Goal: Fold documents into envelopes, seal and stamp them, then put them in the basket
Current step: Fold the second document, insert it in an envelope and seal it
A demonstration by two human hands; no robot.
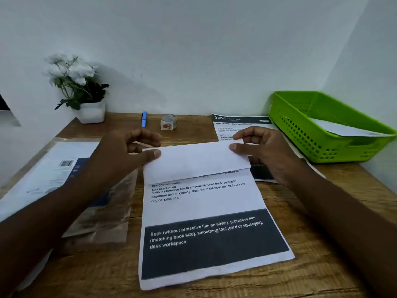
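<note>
A printed document (pixel 204 211) lies in front of me on the wooden desk (pixel 322 244), its far end folded over toward me into a white flap (pixel 195 162). My left hand (pixel 124 151) pinches the flap's left corner, thumb on top. My right hand (pixel 264 149) pinches the right corner the same way. The green basket (pixel 305 130) stands at the back right with a white envelope (pixel 343 129) inside. A stamp roll (pixel 168 121) and a blue pen (pixel 144 118) sit near the wall. Another printed sheet (pixel 234 125) lies beyond my right hand.
A clear plastic packet of envelopes (pixel 64 175) lies at the left of the desk. A white pot of white flowers (pixel 86 100) stands in the back left corner. White walls close off the back and the right.
</note>
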